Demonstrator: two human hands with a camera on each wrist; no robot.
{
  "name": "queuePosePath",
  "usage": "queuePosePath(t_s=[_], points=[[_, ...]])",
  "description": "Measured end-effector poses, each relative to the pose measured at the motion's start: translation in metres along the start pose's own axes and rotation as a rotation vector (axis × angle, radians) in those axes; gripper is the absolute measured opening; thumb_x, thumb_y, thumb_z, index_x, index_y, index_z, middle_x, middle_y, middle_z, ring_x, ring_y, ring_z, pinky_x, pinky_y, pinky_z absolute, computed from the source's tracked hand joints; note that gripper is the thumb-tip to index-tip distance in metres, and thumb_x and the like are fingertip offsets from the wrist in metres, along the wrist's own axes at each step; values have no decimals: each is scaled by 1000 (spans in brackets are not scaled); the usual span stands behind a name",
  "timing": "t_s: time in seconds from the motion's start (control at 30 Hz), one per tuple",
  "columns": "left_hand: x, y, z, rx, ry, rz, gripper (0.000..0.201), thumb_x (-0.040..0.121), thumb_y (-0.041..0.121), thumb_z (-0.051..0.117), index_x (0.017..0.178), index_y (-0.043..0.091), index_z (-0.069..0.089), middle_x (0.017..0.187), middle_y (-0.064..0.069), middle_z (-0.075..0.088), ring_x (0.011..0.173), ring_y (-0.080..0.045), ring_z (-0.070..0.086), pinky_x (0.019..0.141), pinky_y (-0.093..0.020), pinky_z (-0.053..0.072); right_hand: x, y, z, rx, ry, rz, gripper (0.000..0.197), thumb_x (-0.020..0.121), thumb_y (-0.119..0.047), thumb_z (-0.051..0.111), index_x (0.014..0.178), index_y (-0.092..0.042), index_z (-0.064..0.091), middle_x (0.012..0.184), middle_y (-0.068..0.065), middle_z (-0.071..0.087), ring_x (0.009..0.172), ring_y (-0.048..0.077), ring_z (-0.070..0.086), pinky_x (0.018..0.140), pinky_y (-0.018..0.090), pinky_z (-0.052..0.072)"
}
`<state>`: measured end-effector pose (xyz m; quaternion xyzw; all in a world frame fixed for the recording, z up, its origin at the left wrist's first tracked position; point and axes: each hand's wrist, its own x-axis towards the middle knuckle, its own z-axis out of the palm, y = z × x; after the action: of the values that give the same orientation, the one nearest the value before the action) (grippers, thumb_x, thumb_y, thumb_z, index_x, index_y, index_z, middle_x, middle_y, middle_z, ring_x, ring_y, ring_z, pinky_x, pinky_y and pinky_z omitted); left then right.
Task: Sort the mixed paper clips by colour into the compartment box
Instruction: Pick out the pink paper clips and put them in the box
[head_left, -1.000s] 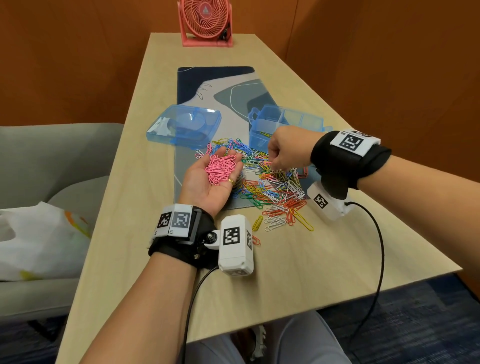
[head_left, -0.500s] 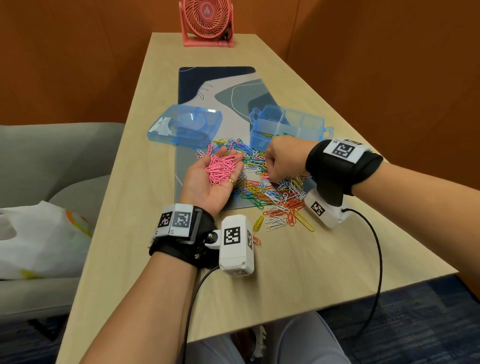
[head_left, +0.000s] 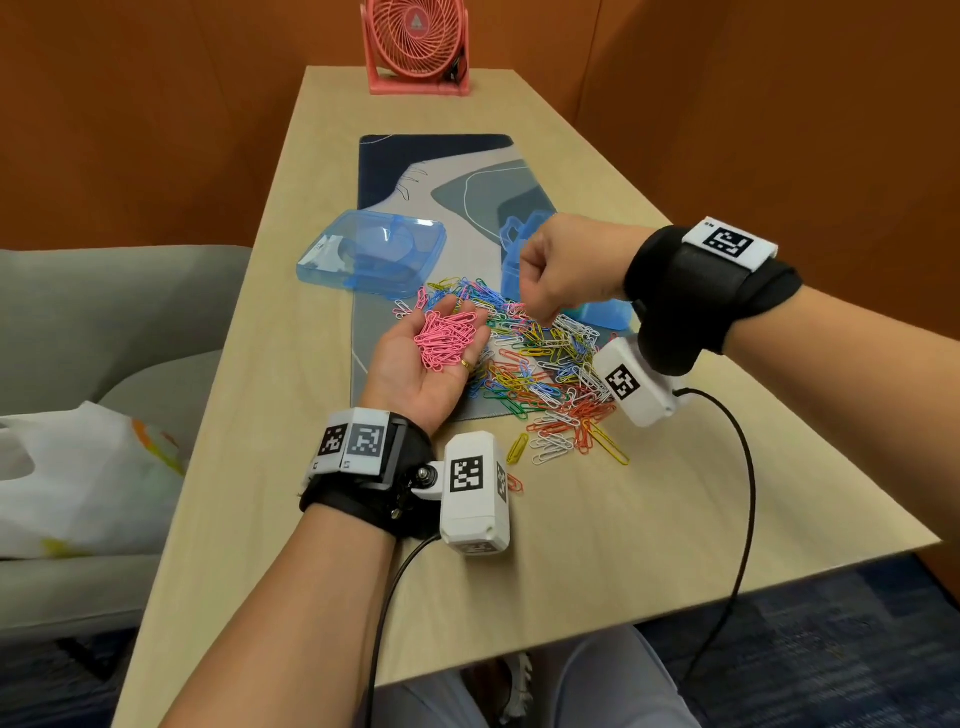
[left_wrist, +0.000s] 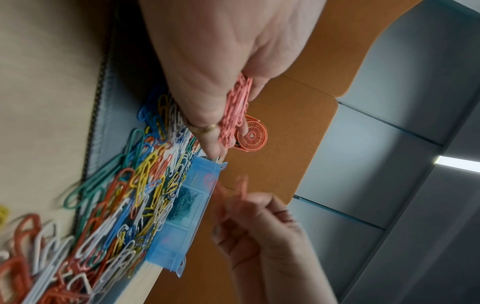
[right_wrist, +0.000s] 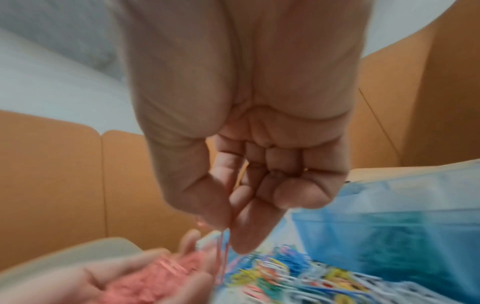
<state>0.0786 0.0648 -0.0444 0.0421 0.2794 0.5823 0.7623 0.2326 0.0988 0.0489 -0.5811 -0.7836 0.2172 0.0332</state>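
My left hand (head_left: 415, 366) lies palm up over the mat's left part, cupping a heap of pink clips (head_left: 445, 338) (left_wrist: 235, 109). To its right spreads the mixed pile of coloured clips (head_left: 545, 374) (left_wrist: 116, 205). My right hand (head_left: 537, 306) hovers above the pile's far side with its fingers curled, and thumb and forefinger pinch one pink clip (right_wrist: 222, 253) that hangs down beside the left palm. Behind it stands the blue compartment box (head_left: 597, 314) (left_wrist: 192, 205) (right_wrist: 389, 216), mostly hidden by the right hand in the head view.
The blue box lid (head_left: 371, 254) lies left of the box, half on the patterned mat (head_left: 441, 171). A pink fan (head_left: 418, 47) stands at the table's far end. Loose clips (head_left: 571, 441) lie off the mat's near edge. A grey sofa (head_left: 104, 322) with a white bag (head_left: 78, 478) is at the left.
My right hand has lifted off the pile with a pink clip pinched in it and now hovers higher. The left hand has stayed in place with its pink heap.
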Motion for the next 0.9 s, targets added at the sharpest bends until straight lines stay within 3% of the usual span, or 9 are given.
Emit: queuePosePath(t_s=[0.07,0.17,0.33,0.43,0.53,0.67,0.8,0.9], points=[[-1,0,1,2,-4,-4,36,102,23,31,90,2,57,93,-19,60,89,-32,59,87,-40,45,-2,-9,-2,104,11,-43,15,67,0,69,64,-13,63,55,0,64,46,8,53,52,21,46],[-3,-2,2,-10,-30,-14,35,102,21,31,91,0,57,95,-21,60,89,-32,59,89,-41,44,-3,-22,0,204,-6,-108,9,73,3,67,77,-6,67,67,8,70,56,13,59,59,27,52],[-1,-4,0,-126,-81,-48,35,102,20,30,104,-6,53,114,-23,58,124,-33,49,101,-46,39,1,-31,14,140,53,-192,8,78,-10,73,86,-11,75,65,-4,67,52,1,60,53,11,49],[-1,-3,0,-153,-101,-58,32,101,19,32,104,-5,54,106,-26,59,113,-35,53,100,-45,41,0,-25,13,157,58,-202,7,83,-12,70,89,-14,74,66,-6,66,50,-4,60,51,7,46],[0,-2,0,-84,-67,-46,31,101,19,34,94,0,57,99,-23,59,93,-35,58,87,-47,48,0,-11,8,159,92,-171,9,84,-7,68,90,-12,72,66,-4,66,46,-6,58,50,8,46],[2,0,-1,-41,-39,-22,31,101,20,34,92,3,58,97,-19,61,92,-33,59,78,-46,52,-5,11,12,-41,-6,-71,8,81,-7,68,86,-11,73,68,0,69,48,3,57,49,13,46],[0,0,-1,-45,-33,-5,33,102,19,33,90,2,58,98,-20,60,95,-33,58,89,-42,46,-8,24,30,-207,-193,-14,8,80,-13,71,76,-19,71,76,-1,71,66,12,63,61,24,50],[-1,1,-1,-43,-28,-6,33,101,19,33,90,2,58,97,-19,60,94,-33,57,94,-41,43,-10,27,32,-241,-293,-5,9,79,-13,72,75,-20,69,81,3,72,71,15,63,70,31,55]])
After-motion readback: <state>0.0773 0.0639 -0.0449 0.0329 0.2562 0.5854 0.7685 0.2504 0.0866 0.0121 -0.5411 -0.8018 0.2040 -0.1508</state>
